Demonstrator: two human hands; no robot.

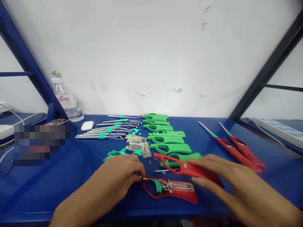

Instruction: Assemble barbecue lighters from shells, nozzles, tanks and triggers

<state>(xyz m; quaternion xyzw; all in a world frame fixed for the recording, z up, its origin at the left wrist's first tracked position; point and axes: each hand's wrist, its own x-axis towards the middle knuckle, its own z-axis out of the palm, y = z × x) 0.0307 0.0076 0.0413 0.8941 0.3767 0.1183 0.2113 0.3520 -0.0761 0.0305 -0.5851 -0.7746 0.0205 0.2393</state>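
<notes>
My left hand pinches the nozzle end of an opened red lighter half that lies on the table near its front edge. Inside that half sit a clear fuel tank, a green trigger and white wires. My right hand grips the other red lighter shell half between thumb and fingers, just behind and above the opened one. Green shell halves lie in a column behind. A thin screwdriver-like rod is partly hidden beneath the held shell.
Two red long-nosed lighters lie at right. Metal nozzle tubes with wires, clear tanks and green triggers are grouped left of centre. A water bottle, white case and power strip stand further out.
</notes>
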